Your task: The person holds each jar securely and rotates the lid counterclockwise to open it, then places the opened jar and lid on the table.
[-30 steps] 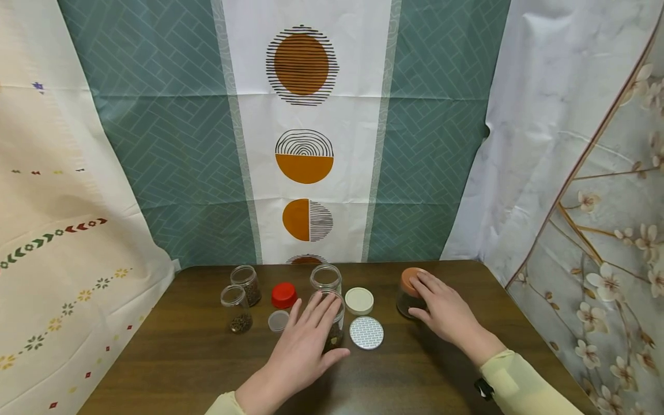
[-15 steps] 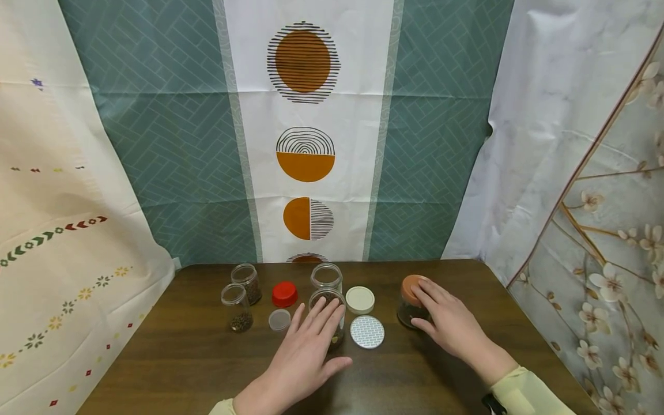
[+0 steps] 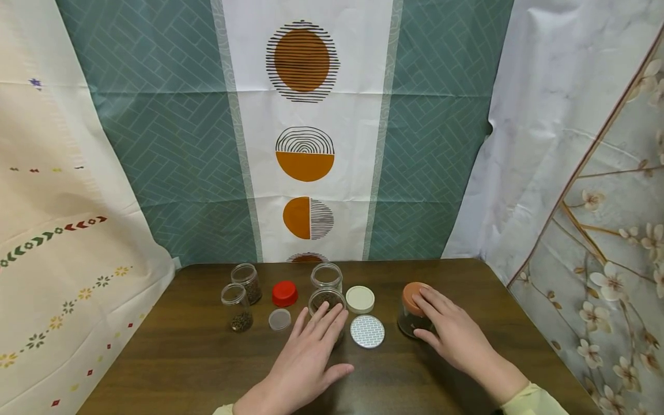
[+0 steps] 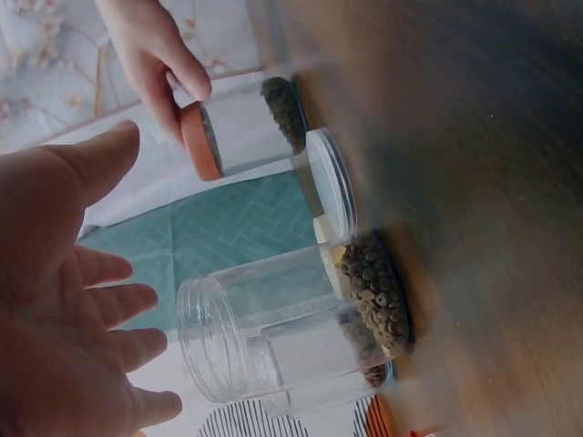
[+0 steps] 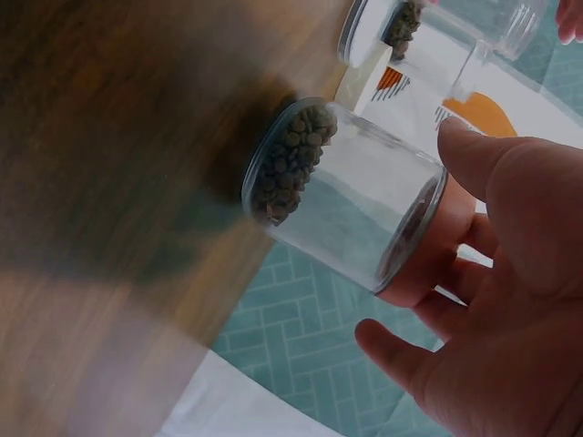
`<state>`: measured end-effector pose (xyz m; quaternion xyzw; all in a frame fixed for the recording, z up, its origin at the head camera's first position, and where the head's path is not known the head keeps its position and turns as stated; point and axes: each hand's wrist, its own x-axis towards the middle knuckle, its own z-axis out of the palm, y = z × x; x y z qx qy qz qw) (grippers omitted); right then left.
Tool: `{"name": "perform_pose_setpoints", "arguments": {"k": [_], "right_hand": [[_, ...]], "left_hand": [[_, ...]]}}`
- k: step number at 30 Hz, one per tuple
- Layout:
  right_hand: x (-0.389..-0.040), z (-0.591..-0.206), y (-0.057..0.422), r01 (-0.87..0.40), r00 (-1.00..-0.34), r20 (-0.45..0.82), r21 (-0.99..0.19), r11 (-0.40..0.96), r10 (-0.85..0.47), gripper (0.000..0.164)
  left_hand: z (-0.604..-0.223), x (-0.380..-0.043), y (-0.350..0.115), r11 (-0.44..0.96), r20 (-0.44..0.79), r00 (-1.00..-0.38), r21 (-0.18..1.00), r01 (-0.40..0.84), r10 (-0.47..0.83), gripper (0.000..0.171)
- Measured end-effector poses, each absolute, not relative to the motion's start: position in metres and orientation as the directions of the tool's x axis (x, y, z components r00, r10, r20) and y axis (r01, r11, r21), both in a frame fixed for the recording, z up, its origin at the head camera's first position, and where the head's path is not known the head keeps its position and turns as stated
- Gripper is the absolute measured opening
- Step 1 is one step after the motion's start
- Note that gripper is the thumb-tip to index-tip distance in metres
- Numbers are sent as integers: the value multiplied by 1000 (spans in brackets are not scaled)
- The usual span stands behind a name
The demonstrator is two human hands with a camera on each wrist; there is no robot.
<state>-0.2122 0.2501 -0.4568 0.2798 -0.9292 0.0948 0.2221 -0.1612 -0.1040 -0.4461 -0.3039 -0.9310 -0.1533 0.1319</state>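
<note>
My right hand (image 3: 456, 337) holds the orange lid (image 5: 446, 237) of a clear jar (image 5: 364, 200), thumb on one side and fingers on the other. This jar stands upright on the table, with brown pellets at its bottom. Farther left, my left hand (image 3: 311, 357) is spread beside an open jar (image 4: 282, 296) that also has brown pellets inside. Its fingers are straight and, in the left wrist view, apart from that jar's rim. In the head view the left hand hides much of the jar's body.
Behind the open jar stands another lidless jar (image 3: 326, 275). Near them lie a cream lid (image 3: 359, 299) and an upturned lid with a white liner (image 3: 367, 331). A red lid (image 3: 285, 294), a small clear lid (image 3: 279, 319) and two open jars (image 3: 241, 318) are on the left.
My right hand has drawn the orange-lidded jar across the table toward me. The left hand has slid slightly back, so more of the open jar's rim shows.
</note>
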Motion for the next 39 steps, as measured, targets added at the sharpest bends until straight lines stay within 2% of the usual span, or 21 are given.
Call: {"name": "perform_pose_setpoints", "arguments": {"k": [9,19,27,35,39], "right_hand": [[-200,-458,248,-582,-723,493,-57,812,-484,75],[-183,-461,243,-609,-681,527,-24,793,-508,76],[-170,-462,237,-610,-685,520,-28,792,-510,78],[-162,-466,230,-657,-612,566,23,753,-552,78],[-158,-467,225,-674,-597,563,33,738,-572,81]], "left_hand": [[-444,-155,-105,769,357,-762,160,619,540,91],[-449,-152,-108,756,374,-750,164,633,546,91],[-452,-151,-109,741,377,-747,196,642,548,90],[-453,-152,-109,729,402,-739,214,650,541,89],[-453,-151,-110,726,397,-742,227,650,540,88]]}}
